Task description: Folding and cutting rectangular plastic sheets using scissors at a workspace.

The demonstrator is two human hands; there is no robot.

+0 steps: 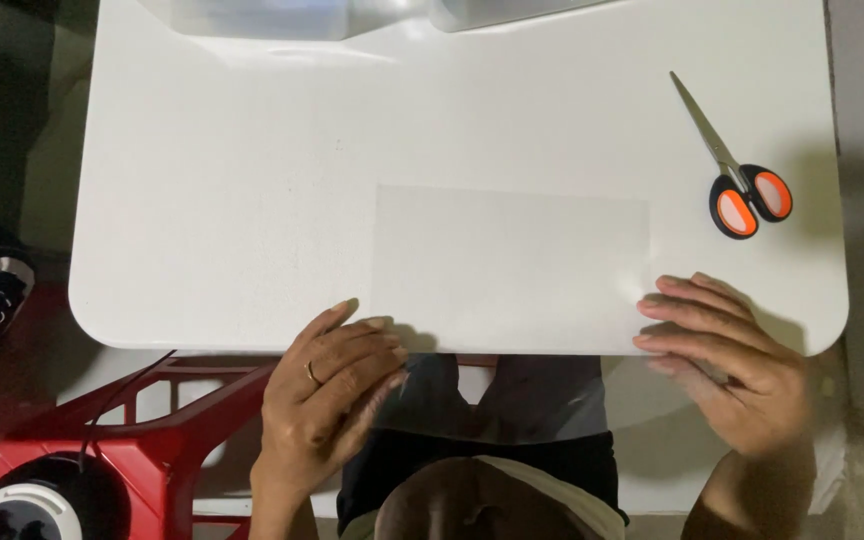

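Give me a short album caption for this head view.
Two bare hands, left and right, touch a white sheet; scissors lie nearby.

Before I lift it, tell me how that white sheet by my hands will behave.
The white sheet lies flat and looks thin, so it will probably flop and sag if lifted by one edge. It likely weighs very little. On the smooth white table it may slide easily when the left hand or right hand pushes it.
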